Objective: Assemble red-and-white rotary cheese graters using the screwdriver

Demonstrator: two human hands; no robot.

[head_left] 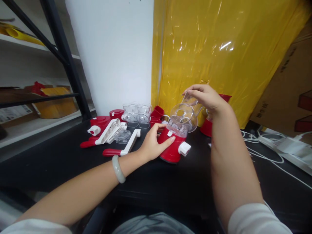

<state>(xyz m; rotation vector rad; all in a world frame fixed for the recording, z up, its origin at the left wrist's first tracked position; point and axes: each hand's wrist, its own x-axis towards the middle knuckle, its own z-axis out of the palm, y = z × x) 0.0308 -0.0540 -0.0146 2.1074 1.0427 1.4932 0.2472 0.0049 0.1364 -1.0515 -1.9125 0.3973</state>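
Note:
My left hand point(156, 143) is wrapped round the side of a red grater base point(171, 148), thumb across its front. A white knob point(184, 149) juts from the base's right side. On top of the base sits a clear plastic grater housing point(181, 118), slightly tilted. My right hand point(203, 96) grips the upper part of this housing from above, with its fingers bent over the clear rim. Whether the housing is seated in the base I cannot tell.
White crank handles with red grips point(130, 143) lie left on the black table point(73, 169). Behind them are more red bases point(100, 122), clear housings point(137, 112) and red parts point(157, 113). Another red grater point(206, 126) stands right, near white cables point(265, 151). A shelf point(56, 117) borders the left.

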